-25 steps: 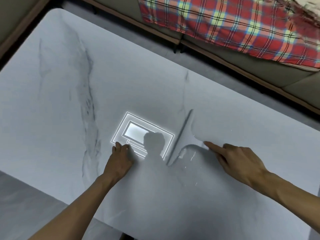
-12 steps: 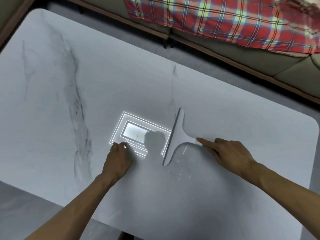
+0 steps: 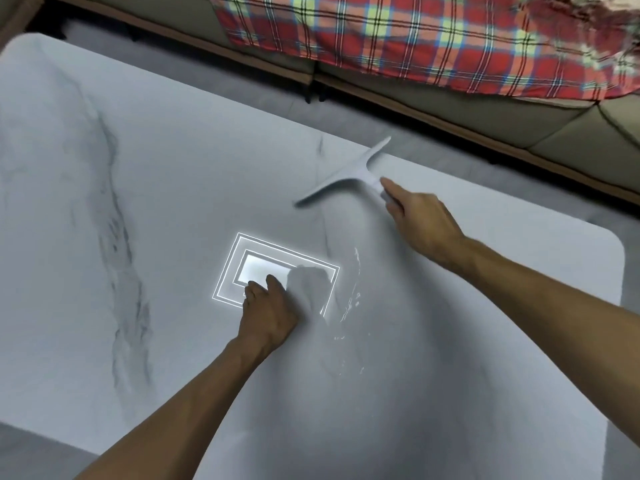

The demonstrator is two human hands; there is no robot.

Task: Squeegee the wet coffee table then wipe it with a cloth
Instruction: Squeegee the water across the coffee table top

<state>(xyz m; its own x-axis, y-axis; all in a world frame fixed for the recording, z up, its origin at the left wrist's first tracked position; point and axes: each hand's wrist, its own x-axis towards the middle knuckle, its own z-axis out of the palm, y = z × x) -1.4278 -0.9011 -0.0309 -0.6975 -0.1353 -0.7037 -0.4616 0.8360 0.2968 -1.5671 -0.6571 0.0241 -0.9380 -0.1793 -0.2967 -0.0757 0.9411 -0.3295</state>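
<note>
A pale grey squeegee [image 3: 349, 174] is near the far edge of the white marble coffee table [image 3: 138, 188], its blade running diagonally. My right hand [image 3: 420, 223] holds its handle, index finger stretched along it. Streaks and drops of water [image 3: 351, 292] glisten on the tabletop below the squeegee. My left hand [image 3: 268, 311] rests on the table with fingers curled, knuckles down, over a bright reflection of a ceiling light [image 3: 242, 271]. No cloth is in view.
A sofa [image 3: 485, 109] with a red plaid blanket [image 3: 433, 39] runs along the far side, a strip of grey floor [image 3: 391, 140] between it and the table. The table's right corner [image 3: 613, 247] is rounded.
My right hand has pushed the squeegee away from me toward the far edge, leaving a trail of water behind. My left hand stays planted on the table.
</note>
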